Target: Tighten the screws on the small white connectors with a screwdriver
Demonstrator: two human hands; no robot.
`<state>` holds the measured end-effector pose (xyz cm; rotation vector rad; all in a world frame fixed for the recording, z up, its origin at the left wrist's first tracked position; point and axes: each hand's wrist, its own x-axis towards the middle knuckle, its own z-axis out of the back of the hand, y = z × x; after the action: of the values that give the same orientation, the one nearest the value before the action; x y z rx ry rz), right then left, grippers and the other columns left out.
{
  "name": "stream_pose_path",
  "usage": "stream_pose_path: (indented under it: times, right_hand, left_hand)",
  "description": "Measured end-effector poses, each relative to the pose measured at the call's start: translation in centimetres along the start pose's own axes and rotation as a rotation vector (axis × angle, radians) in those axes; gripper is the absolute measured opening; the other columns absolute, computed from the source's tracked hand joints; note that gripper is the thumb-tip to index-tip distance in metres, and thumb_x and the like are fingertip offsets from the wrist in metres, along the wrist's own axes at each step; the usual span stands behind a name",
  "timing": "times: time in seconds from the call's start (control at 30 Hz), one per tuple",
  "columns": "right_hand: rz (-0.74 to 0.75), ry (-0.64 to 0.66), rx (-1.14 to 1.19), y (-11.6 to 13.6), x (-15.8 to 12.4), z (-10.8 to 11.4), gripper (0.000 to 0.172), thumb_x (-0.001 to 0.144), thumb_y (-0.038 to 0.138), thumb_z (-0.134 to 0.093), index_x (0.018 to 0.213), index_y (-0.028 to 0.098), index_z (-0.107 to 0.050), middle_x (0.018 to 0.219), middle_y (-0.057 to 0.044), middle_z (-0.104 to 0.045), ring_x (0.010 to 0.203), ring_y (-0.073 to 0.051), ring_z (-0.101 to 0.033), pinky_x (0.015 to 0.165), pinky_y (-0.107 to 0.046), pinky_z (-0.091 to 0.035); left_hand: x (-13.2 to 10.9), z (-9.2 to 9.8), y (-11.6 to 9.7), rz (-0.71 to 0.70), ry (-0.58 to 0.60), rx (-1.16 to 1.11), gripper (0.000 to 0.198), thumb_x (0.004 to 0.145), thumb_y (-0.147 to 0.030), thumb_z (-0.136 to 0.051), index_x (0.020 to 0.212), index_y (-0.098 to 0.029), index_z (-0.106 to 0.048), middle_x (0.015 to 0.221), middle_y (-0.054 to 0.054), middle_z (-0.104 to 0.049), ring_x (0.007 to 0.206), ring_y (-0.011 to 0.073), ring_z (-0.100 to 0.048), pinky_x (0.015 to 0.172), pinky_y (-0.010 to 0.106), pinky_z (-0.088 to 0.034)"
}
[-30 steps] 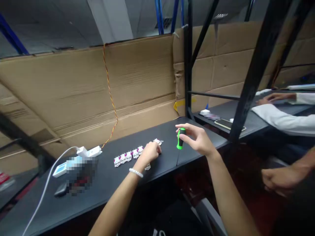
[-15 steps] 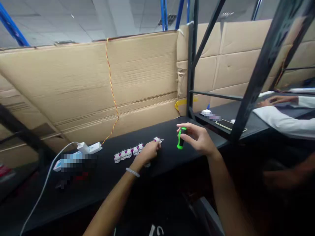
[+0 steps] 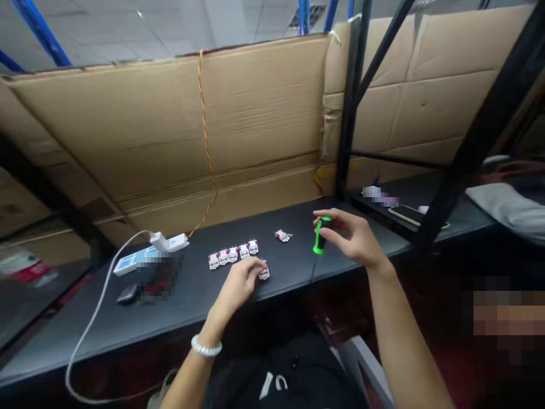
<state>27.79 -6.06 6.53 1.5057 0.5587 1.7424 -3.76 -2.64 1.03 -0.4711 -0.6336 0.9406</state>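
On the bench (image 3: 293, 278), to the left of the green-and-black screwdriver (image 3: 320, 243), the left hand (image 3: 235, 286) is at a near part (image 3: 264, 273), white and purple.

The right hand (image 3: 352, 237) holds the screwdriver by its handle, fingers bent around it and the shaft slanting down toward the bench's front edge; whether the tip touches cannot be told. The left fingers are narrow, fingertips against the near part, though whether they pinch it cannot be told. A lone part (image 3: 282, 236) lies left of the screwdriver and farther back; farther left stands a row of five parts (image 3: 233, 254). Well left of the screwdriver are a mouse (image 3: 128, 295) and, behind it, a power strip (image 3: 176, 243).
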Motion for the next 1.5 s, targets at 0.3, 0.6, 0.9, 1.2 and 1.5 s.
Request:
stream_pose_path:
  times: [0.3, 0.6, 0.9, 1.2, 1.5]
  right_hand:
    - [-0.006, 0.021, -0.006, -0.3, 0.0, -0.1, 0.035, 0.094, 0.041, -0.077, 0.125, 0.025, -0.076, 0.109, -0.007, -0.076, 0.097, -0.025, -0.075, 0.088, -0.037, -0.063]
    - [0.006, 0.032, -0.028, 0.1, 0.0, -0.5, 0.037, 0.094, 0.045, -0.077, 0.124, 0.024, -0.076, 0.107, -0.008, -0.076, 0.099, -0.027, -0.075, 0.089, -0.040, -0.065]
    - [0.011, 0.053, -0.026, 0.6, 0.1, -0.9, 0.036, 0.094, 0.045, -0.076, 0.123, 0.024, -0.077, 0.105, -0.008, -0.075, 0.097, -0.026, -0.074, 0.087, -0.039, -0.064]
    - [0.079, 0.036, 0.091, 0.4, 0.2, -5.1, 0.031, 0.097, 0.036, -0.074, 0.126, 0.024, -0.074, 0.104, -0.006, -0.073, 0.096, -0.022, -0.073, 0.087, -0.035, -0.062]
    - [0.105, 0.005, 0.118, -0.5, 0.3, -7.3, 0.030, 0.097, 0.033, -0.074, 0.126, 0.024, -0.074, 0.105, -0.007, -0.073, 0.096, -0.022, -0.074, 0.087, -0.035, -0.064]
  left_hand:
    - [-0.5, -1.9, 1.7, -0.143, -0.056, 0.062, 0.025, 0.102, -0.016, -0.049, 0.095, -0.020, -0.073, 0.101, 0.008, -0.072, 0.099, 0.0214, -0.068, 0.095, 0.035, -0.056]
    - [-0.6, -2.8, 1.9, -0.194, -0.088, 0.160, 0.023, 0.101, -0.013, -0.053, 0.094, -0.021, -0.073, 0.104, 0.008, -0.070, 0.101, 0.0219, -0.064, 0.096, 0.036, -0.056]
    - [-1.1, -3.6, 1.9, -0.181, -0.140, 0.114, 0.024, 0.102, -0.012, -0.051, 0.097, -0.020, -0.073, 0.120, 0.011, -0.070, 0.117, 0.0238, -0.066, 0.108, 0.041, -0.054]
    - [-1.1, -3.4, 2.2, -0.155, -0.141, 0.040, 0.022, 0.100, -0.016, -0.058, 0.095, -0.021, -0.079, 0.112, 0.009, -0.072, 0.111, 0.0245, -0.068, 0.105, 0.042, -0.057]
    - [-1.1, -3.1, 2.0, -0.136, -0.172, -0.031, 0.011, 0.095, -0.016, -0.067, 0.095, -0.023, -0.075, 0.103, 0.006, -0.074, 0.103, 0.0244, -0.070, 0.097, 0.041, -0.058]
